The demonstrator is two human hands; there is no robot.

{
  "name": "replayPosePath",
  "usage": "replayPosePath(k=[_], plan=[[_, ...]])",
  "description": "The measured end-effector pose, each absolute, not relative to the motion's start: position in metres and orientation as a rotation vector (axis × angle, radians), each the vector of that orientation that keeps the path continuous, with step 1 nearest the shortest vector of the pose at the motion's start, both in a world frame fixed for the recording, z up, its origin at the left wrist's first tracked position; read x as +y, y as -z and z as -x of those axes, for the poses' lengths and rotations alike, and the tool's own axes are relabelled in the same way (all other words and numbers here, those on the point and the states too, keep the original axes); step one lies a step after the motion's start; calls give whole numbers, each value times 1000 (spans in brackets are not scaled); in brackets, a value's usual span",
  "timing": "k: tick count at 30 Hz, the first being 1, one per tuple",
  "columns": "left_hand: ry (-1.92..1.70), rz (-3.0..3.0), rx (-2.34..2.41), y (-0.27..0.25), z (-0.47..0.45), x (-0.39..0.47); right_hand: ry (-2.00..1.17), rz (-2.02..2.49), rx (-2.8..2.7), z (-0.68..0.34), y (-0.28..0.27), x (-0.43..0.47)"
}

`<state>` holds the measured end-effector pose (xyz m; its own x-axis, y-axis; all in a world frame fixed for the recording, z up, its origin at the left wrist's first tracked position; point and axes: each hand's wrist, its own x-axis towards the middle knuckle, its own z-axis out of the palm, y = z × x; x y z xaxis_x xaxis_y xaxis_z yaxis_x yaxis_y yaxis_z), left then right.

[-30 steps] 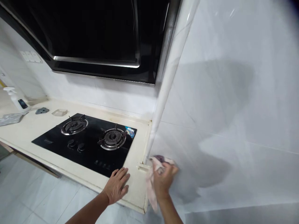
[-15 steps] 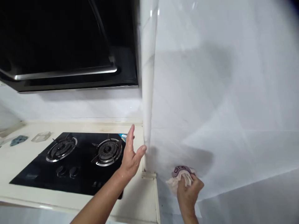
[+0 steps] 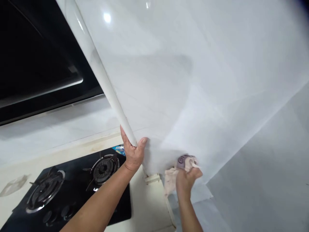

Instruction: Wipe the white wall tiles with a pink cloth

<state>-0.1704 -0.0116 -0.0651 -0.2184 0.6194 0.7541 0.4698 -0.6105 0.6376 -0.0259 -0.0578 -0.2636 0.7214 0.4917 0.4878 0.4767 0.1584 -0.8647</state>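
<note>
My left hand [image 3: 134, 154] rests against the rounded white wall corner [image 3: 106, 83], its thumb on the right side and its stretched fingers on the left, spread apart. Bunched in my right hand [image 3: 186, 180] is a pale pink cloth [image 3: 170, 180] with a purple patterned part. The cloth lies against the white marbled wall tile [image 3: 149, 93], low down and to the right of the corner. Part of it hangs loose to the left of the hand. The fingertips of my right hand are partly hidden by the cloth.
A black gas hob [image 3: 79, 180] with two burners sits in the cream counter [image 3: 147, 203] at lower left. The black range hood [image 3: 36, 58] hangs above it. A clear, flat object [image 3: 14, 186] lies on the counter at far left. A grey surface [image 3: 265, 174] meets the tile at right.
My left hand has come from just left of the wall corner onto it. My right hand still holds the cloth at the wall. The view has tilted and turned right.
</note>
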Motion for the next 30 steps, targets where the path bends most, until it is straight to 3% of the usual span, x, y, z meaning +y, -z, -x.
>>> replayPosePath(k=[7,11,15,24,30], plan=[[-1963,-1896,1286,64,169,-10,0,1298,-1216,133,265,-84],[-1960,-1898,1240,59,169,-6,-40,1276,-1344,72,297,-77],[-1973,-1817,1235,64,165,-10,-26,1397,-1134,-12,321,-57],[-1543,-1584,1524,145,151,-69,83,1153,-1351,75,263,-76],[-1720,-1968,1526,109,154,-64,170,1150,-1161,-65,247,-34]])
